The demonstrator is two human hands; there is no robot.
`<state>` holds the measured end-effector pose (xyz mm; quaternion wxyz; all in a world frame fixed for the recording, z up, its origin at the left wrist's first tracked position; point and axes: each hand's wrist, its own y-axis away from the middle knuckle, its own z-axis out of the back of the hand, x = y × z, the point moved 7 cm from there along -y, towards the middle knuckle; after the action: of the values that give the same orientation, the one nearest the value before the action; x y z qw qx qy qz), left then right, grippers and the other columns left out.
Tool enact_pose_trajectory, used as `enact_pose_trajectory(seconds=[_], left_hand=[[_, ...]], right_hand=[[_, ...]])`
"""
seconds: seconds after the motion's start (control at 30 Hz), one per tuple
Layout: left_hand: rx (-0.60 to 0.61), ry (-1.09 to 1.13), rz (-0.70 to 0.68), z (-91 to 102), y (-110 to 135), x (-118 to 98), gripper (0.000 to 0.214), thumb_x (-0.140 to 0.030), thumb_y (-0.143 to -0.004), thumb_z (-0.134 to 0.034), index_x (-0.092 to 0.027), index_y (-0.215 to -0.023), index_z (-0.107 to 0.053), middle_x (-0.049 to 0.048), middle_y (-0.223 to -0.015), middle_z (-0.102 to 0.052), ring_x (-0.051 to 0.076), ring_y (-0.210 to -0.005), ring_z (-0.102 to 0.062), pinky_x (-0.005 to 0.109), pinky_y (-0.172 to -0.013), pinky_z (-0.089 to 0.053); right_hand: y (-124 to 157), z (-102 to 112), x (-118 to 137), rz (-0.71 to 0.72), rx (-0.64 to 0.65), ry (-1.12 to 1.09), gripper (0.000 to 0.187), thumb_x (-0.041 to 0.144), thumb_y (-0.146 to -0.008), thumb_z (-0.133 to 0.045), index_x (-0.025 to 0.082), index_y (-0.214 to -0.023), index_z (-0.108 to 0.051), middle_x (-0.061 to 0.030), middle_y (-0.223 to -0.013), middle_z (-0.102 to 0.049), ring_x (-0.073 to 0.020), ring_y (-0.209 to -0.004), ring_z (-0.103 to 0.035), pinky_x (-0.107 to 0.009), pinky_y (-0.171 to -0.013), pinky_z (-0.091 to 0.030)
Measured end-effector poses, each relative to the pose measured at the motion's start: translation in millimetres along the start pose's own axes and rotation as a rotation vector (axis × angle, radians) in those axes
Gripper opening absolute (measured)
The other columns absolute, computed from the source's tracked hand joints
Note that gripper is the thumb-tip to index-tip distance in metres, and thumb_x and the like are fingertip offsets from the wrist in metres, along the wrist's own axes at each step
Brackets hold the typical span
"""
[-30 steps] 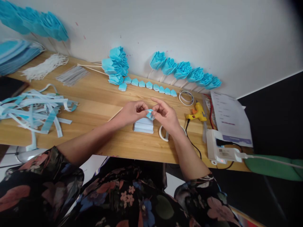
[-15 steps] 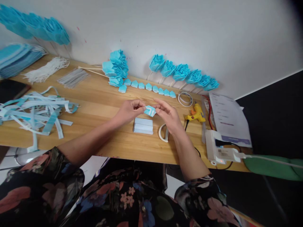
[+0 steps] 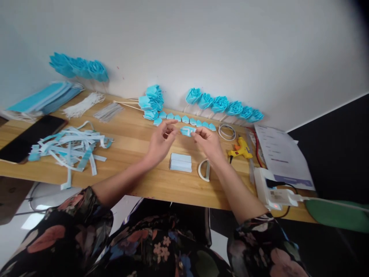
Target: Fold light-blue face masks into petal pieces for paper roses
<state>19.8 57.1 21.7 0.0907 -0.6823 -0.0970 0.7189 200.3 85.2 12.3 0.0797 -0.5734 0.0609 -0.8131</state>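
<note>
My right hand [image 3: 208, 141] pinches a small folded blue piece [image 3: 187, 130] above the wooden table [image 3: 129, 142]. My left hand [image 3: 160, 141] hovers just left of it, fingers spread and holding nothing. Below my hands lies a small stack of pale blue rectangles [image 3: 180, 162]. A row of folded blue petals [image 3: 184, 119] runs along the table just beyond my hands.
Blue fabric roses [image 3: 221, 104] lean against the wall. Cut blue-white strips [image 3: 72, 146] lie at left beside a black phone [image 3: 29, 138]. A yellow glue gun [image 3: 241, 147], white tape rolls [image 3: 204, 171], papers [image 3: 279, 154] and a white power strip [image 3: 271, 190] sit at right.
Both hands rose and moved toward the petal row. My left hand let go of the blue piece and opened. The camera tilted, showing more of the left table.
</note>
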Motion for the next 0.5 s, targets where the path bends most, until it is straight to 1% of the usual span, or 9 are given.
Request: enact_pose_trajectory(seconds=[0.03, 0.07, 0.17, 0.23, 0.27, 0.33, 0.37, 0.43, 0.5], left_hand=[[0.037, -0.028, -0.053, -1.7, 6.9, -15.3, 0.024, -0.024, -0.091, -0.052, -0.020, -0.113, -0.062, 0.0035, -0.090, -0.066, 0.014, -0.077, -0.058, 0.027, -0.070, -0.046], [0.121, -0.066, -0.104, -6.4, 16.0, -31.4, 0.020, -0.024, -0.092, -0.052, -0.020, -0.106, -0.065, 0.0041, -0.090, -0.068, 0.015, -0.078, -0.059, 0.028, -0.073, -0.047], [0.496, -0.173, -0.228, -24.6, 56.2, -74.1, 0.017, -0.022, -0.093, -0.052, -0.023, -0.099, -0.068, 0.0043, -0.092, -0.073, 0.016, -0.079, -0.064, 0.030, -0.075, -0.048], [0.754, -0.224, -0.314, -31.1, 89.9, -91.2, 0.017, -0.022, -0.093, -0.056, -0.024, -0.103, -0.069, 0.0061, -0.099, -0.075, 0.019, -0.087, -0.067, 0.031, -0.079, -0.049], [0.871, -0.240, -0.350, -31.8, 106.7, -94.4, 0.018, -0.023, -0.094, -0.055, -0.024, -0.104, -0.069, 0.0062, -0.097, -0.075, 0.019, -0.087, -0.068, 0.030, -0.079, -0.049], [1.037, -0.254, -0.379, -27.6, 135.5, -90.0, 0.022, -0.025, -0.096, -0.053, -0.021, -0.111, -0.068, 0.0070, -0.097, -0.076, 0.020, -0.088, -0.069, 0.030, -0.079, -0.049], [1.084, -0.244, -0.361, -23.6, 146.5, -83.2, 0.023, -0.026, -0.097, -0.053, -0.020, -0.113, -0.068, 0.0078, -0.100, -0.076, 0.020, -0.089, -0.069, 0.030, -0.079, -0.050], [1.152, -0.233, -0.250, -15.1, 163.9, -61.4, 0.025, -0.025, -0.096, -0.054, -0.020, -0.116, -0.068, 0.0081, -0.104, -0.076, 0.020, -0.091, -0.070, 0.028, -0.079, -0.050], [1.144, -0.232, -0.089, -5.6, 174.0, -35.7, 0.025, -0.027, -0.095, -0.056, -0.023, -0.115, -0.070, 0.0067, -0.105, -0.076, 0.020, -0.092, -0.071, 0.025, -0.079, -0.050]], right_hand=[[-6.9, -4.1, 7.0, 0.055, 0.016, 0.072, 0.018, 0.034, -0.080, -0.067, 0.020, -0.073, -0.059, 0.0044, -0.064, -0.054, -0.0114, -0.060, -0.047, -0.026, -0.061, -0.037], [-13.7, -10.6, 13.4, 0.116, 0.034, 0.159, 0.015, 0.031, -0.082, -0.066, 0.020, -0.074, -0.060, 0.0032, -0.068, -0.057, -0.0125, -0.063, -0.049, -0.027, -0.063, -0.039], [-30.7, -41.2, 24.2, 0.298, 0.078, 0.522, 0.008, 0.019, -0.087, -0.060, 0.019, -0.081, -0.064, -0.0026, -0.080, -0.065, -0.0179, -0.077, -0.055, -0.031, -0.074, -0.042], [-37.0, -66.6, 23.2, 0.395, 0.119, 0.771, 0.014, 0.015, -0.092, -0.054, 0.017, -0.091, -0.068, -0.0096, -0.094, -0.069, -0.0234, -0.093, -0.056, -0.036, -0.084, -0.042], [-38.7, -78.7, 20.2, 0.426, 0.154, 0.880, 0.018, 0.014, -0.094, -0.051, 0.016, -0.096, -0.068, -0.0123, -0.100, -0.069, -0.0253, -0.098, -0.056, -0.037, -0.086, -0.042], [-39.7, -98.0, 13.0, 0.470, 0.226, 1.055, 0.024, 0.014, -0.097, -0.045, 0.014, -0.105, -0.068, -0.0150, -0.107, -0.068, -0.0275, -0.105, -0.054, -0.038, -0.088, -0.042], [-40.0, -104.1, 9.8, 0.484, 0.251, 1.116, 0.027, 0.014, -0.099, -0.043, 0.014, -0.108, -0.068, -0.0152, -0.108, -0.067, -0.0278, -0.107, -0.053, -0.038, -0.089, -0.042], [-41.7, -110.2, 5.2, 0.491, 0.270, 1.190, 0.028, 0.014, -0.100, -0.041, 0.014, -0.111, -0.067, -0.0147, -0.110, -0.067, -0.0280, -0.109, -0.053, -0.037, -0.089, -0.042], [-45.9, -111.2, 2.1, 0.474, 0.264, 1.216, 0.028, 0.016, -0.101, -0.041, 0.015, -0.111, -0.067, -0.0142, -0.110, -0.067, -0.0279, -0.109, -0.053, -0.036, -0.088, -0.042]])
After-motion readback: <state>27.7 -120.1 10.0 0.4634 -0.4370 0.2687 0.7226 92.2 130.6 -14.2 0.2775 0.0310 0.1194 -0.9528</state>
